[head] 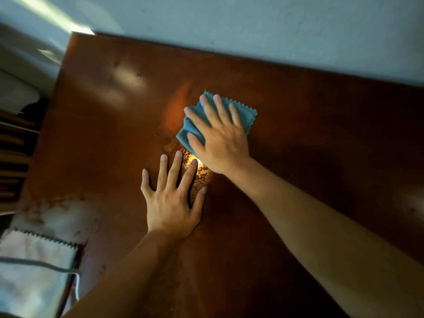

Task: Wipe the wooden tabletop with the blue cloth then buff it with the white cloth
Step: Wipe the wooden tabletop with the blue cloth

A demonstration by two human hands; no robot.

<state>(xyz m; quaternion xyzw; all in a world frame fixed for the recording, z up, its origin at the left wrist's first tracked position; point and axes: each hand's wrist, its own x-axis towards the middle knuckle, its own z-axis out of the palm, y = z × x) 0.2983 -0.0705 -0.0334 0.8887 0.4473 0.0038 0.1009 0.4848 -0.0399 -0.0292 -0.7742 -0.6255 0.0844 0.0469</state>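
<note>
Head view of a wooden tabletop [298, 138] set against a pale wall [275, 31]. At the lower left corner lies the white cloth [34, 267], its zigzag edge turned toward the table's middle; a grey cable [46, 266] crosses over it. Pale, cloudy smears mark the wood just beyond that cloth. Near the centre, the left hand [171, 203] rests palm down on the bare wood, fingers straight and spread, grasping nothing. Just beyond its fingertips a bright glare spot shows a patchy, wet-looking film on the surface. To the right and farther from the viewer, the right hand [220, 136] lies flat on the blue cloth [246, 117], fingers extended and fanned, pressing the folded cloth against the tabletop rather than curling round it. The cloth's pinked edges project past the fingertips and to the hand's right. Both forearms enter from the lower edge, the right one crossing the frame diagonally.
</note>
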